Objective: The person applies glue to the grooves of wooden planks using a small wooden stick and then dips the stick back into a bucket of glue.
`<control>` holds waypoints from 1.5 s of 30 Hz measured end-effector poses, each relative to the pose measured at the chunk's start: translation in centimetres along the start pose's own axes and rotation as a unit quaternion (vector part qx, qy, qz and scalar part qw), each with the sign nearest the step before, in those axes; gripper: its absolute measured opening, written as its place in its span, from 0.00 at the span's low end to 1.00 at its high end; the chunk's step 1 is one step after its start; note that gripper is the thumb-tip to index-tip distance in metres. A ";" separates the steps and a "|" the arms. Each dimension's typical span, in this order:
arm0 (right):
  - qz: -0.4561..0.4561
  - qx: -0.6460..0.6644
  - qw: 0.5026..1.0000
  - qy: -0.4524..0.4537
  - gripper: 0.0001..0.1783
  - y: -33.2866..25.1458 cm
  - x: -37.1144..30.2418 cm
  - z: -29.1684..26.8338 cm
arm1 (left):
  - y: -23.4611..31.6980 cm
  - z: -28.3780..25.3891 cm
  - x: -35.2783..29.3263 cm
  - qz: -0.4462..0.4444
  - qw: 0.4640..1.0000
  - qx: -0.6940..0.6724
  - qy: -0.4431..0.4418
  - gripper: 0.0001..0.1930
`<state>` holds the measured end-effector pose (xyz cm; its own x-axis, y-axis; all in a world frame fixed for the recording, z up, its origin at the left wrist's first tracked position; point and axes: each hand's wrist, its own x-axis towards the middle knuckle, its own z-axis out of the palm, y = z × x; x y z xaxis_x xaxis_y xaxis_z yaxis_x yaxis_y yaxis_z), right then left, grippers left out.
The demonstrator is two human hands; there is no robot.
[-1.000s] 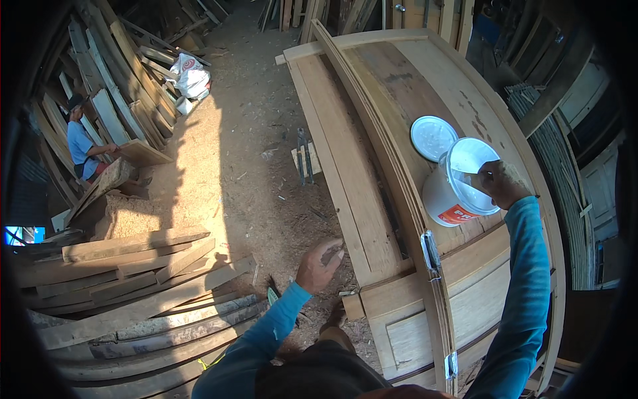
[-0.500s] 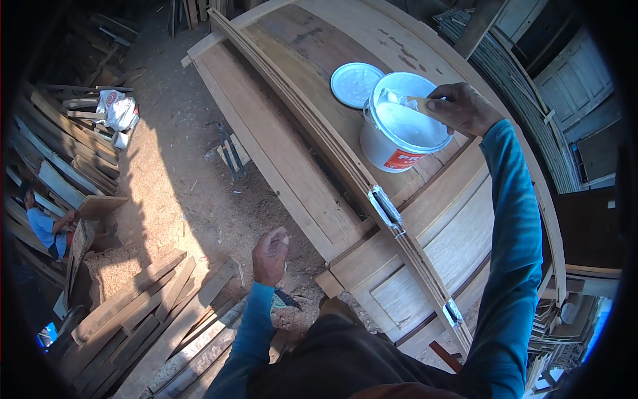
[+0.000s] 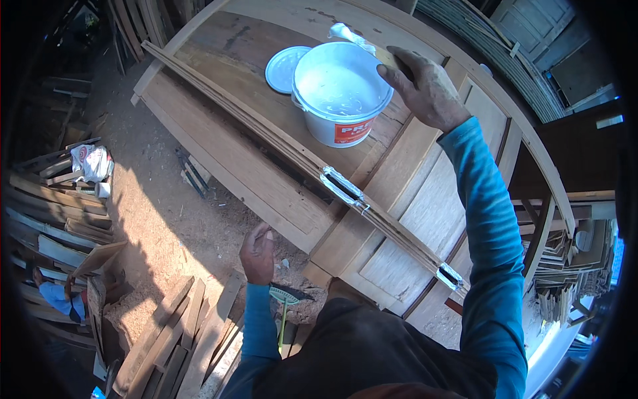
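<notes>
The person's right hand [image 3: 428,90] is raised beside the rim of a white bucket [image 3: 340,100], toward the right edge of a wooden door panel [image 3: 239,63] that lies flat. Its grip is closed to a pinch on a spreader [image 3: 365,46], most of whose length is hidden by the fingers. White paste [image 3: 342,31] coats the spreader's visible end, which shows just past the bucket's far rim. The bucket stands upright on the door panel, uncovered, with more white paste smeared over its inside and a red label on its near wall. Its round lid [image 3: 282,70] lies just beside it, on the side toward the panel's left edge.

A long wooden strip [image 3: 266,143] runs lengthwise over the panel, between the bucket and the left edge; two slots in it have whitish borders.

The left hand [image 3: 257,256] hangs just outside the left edge, near the panel's near corner. Its fingers are loosely curled, its grip slack, with nothing seen in it.

On the floor [image 3: 229,219] beyond the left edge lie a dark long-handled tool [image 3: 191,174], a white sack [image 3: 92,163] and stacked planks [image 3: 156,332]. Farther off, another person [image 3: 63,292] in blue is beside a board [image 3: 100,258].
</notes>
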<state>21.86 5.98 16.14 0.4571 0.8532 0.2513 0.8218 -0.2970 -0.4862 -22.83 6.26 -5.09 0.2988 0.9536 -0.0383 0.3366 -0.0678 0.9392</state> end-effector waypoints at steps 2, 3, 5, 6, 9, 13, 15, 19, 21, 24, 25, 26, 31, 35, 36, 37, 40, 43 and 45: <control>-0.050 0.005 0.997 0.065 0.34 0.5 -1.2 -0.6 | 1.0 0.4 0.5 0.041 0.999 0.022 -0.004 0.15; -0.041 0.023 0.996 0.073 0.33 0.3 -2.1 -0.4 | 1.3 1.0 0.4 0.057 0.998 0.027 -0.021 0.15; -0.037 0.040 0.992 0.112 0.32 1.3 -2.8 1.4 | 1.6 2.0 0.5 0.093 0.995 0.039 -0.016 0.15; -0.004 0.086 0.991 0.101 0.33 0.8 -3.4 1.4 | 2.6 2.6 0.0 0.109 0.993 0.047 -0.026 0.15; 0.008 0.197 0.968 0.154 0.34 0.5 -5.7 0.6 | 6.3 3.9 -2.6 0.163 0.983 0.066 -0.051 0.15; 0.031 0.165 0.943 0.287 0.34 4.1 -15.2 -6.3 | 9.8 8.6 -6.7 0.276 0.934 0.079 -0.211 0.14; 0.041 0.142 0.933 0.328 0.34 5.1 -21.6 -10.6 | 12.3 11.2 -10.0 0.344 0.889 0.071 -0.293 0.15; 0.087 0.035 0.907 0.411 0.34 7.5 -38.1 -20.0 | 17.4 19.2 -19.0 0.408 0.780 0.024 -0.473 0.20; 0.146 -0.002 0.888 0.436 0.36 8.4 -46.9 -23.6 | 19.8 23.7 -24.0 0.476 0.724 0.038 -0.497 0.24; 0.308 0.001 0.847 0.433 0.28 6.1 -60.0 -29.5 | 21.6 30.2 -31.6 0.537 0.660 0.045 -0.524 0.31; 0.299 -0.063 0.849 0.431 0.31 7.6 -65.3 -30.3 | 22.4 32.5 -34.0 0.561 0.641 0.045 -0.522 0.34; 0.290 -0.122 0.848 0.426 0.36 9.4 -70.6 -30.5 | 23.0 34.6 -36.2 0.582 0.623 0.048 -0.520 0.38; 0.440 -0.167 0.806 0.359 0.35 10.9 -88.7 -33.8 | 25.4 43.9 -45.7 0.577 0.598 0.155 -0.534 0.48; 0.518 -0.175 0.774 0.319 0.35 11.9 -96.3 -34.9 | 23.7 48.4 -50.2 0.562 0.588 0.222 -0.538 0.32; 0.520 -0.173 0.774 0.319 0.35 12.4 -97.7 -34.9 | 23.7 48.9 -50.9 0.546 0.573 0.278 -0.544 0.29; 0.521 -0.170 0.774 0.318 0.35 12.8 -98.9 -35.0 | 23.7 49.4 -51.3 0.528 0.557 0.334 -0.547 0.26; 0.532 -0.145 0.775 0.308 0.35 14.2 -101.7 -34.7 | 23.3 49.1 -51.6 0.549 0.572 0.313 -0.523 0.23; 0.533 -0.140 0.781 0.296 0.34 15.5 -104.0 -34.6 | 22.9 48.8 -52.6 0.568 0.563 0.332 -0.500 0.22; 0.558 -0.117 0.775 0.274 0.33 14.9 -103.8 -35.2 | 22.4 47.2 -52.8 0.581 0.563 0.322 -0.492 0.21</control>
<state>-1.38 -102.09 12.26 0.9505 -0.2812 0.1321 -0.1787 -0.8428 -0.5078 11.04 -59.46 1.86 0.8944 -0.4473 0.0064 -0.4376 -0.8720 0.2193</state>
